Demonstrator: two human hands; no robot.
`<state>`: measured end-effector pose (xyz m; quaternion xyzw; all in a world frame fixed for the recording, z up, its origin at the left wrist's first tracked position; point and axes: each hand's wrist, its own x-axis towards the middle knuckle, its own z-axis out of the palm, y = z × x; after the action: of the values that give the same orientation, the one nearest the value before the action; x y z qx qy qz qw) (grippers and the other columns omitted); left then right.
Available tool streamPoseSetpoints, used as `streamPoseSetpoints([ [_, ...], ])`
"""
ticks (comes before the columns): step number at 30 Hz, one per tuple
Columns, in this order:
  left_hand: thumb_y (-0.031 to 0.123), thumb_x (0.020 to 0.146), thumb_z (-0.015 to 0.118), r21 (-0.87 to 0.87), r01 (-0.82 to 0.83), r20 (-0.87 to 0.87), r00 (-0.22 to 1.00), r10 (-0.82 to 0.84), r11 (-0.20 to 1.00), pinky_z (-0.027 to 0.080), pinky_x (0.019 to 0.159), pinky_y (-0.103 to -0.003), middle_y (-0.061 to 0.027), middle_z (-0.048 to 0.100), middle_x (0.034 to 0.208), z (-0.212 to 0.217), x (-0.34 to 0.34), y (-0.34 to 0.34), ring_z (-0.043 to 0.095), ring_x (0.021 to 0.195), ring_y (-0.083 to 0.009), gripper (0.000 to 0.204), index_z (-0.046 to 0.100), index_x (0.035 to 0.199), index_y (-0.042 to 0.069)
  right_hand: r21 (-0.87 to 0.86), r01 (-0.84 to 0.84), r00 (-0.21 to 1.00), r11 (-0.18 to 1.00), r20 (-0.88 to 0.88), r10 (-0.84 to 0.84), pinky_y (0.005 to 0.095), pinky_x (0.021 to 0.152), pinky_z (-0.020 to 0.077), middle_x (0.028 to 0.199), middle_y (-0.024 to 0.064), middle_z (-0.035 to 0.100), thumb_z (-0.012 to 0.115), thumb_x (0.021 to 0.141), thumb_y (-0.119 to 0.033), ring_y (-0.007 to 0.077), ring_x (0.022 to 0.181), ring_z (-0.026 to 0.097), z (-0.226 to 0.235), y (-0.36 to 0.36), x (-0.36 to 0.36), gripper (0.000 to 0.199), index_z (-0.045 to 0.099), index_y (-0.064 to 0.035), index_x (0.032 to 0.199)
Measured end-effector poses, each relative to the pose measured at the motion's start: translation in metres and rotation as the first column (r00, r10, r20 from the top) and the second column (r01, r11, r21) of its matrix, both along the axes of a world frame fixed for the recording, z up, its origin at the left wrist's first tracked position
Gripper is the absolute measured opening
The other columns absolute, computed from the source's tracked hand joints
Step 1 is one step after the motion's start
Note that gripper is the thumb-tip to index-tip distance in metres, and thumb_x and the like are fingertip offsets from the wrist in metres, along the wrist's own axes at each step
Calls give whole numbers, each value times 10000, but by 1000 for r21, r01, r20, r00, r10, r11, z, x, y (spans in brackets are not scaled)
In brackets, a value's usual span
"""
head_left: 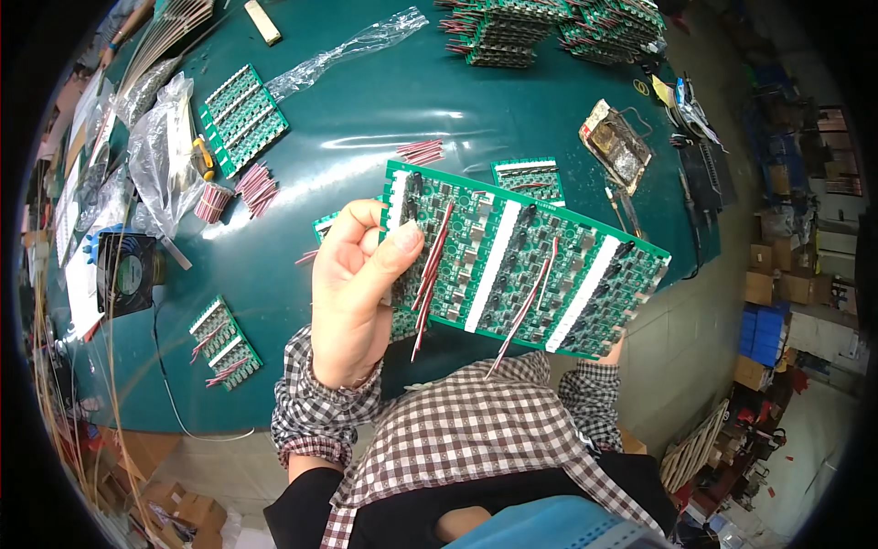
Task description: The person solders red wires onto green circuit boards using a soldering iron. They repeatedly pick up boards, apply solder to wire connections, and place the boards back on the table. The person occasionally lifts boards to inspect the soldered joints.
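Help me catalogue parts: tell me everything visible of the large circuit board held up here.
The circuit board is a green rectangle crowded with dark and grey components and crossed by three white strips. Two bunches of thin red and pale wires hang past its lower edge. Raised above the table, it tilts, right end lower in the picture. The left hand pinches its left end, thumb on the face; the right hand, mostly hidden, is by its lower right corner.

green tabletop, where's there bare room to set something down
Bare patches: between the black square fan and the left hand; and between the stacked green circuit boards and the short red-and-white wires below them. Crowded: the left side, with crumpled clear plastic bags.
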<state>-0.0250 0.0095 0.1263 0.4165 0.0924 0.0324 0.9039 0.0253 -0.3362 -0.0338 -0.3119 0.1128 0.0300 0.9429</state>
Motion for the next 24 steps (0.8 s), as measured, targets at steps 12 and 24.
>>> streamPoseSetpoints([
  [12,55,882,581,-48,30,-13,999,-31,998,507,723,-239,-100,642,932,0,2,1,624,809,-112,173,479,1015,12,-18,1,998,1000,-64,-2,434,768,522,1081,153,617,502,876,-503,283,933,614,5,5,-2,543,557,-31,1139],
  [24,56,879,588,-61,26,-14,1000,-27,998,502,729,-242,-97,644,930,-2,3,1,622,817,-111,178,483,1015,13,18,-21,995,1000,-96,22,434,768,521,1079,153,617,507,868,-516,282,932,615,10,9,-2,557,561,-30,1134],
])
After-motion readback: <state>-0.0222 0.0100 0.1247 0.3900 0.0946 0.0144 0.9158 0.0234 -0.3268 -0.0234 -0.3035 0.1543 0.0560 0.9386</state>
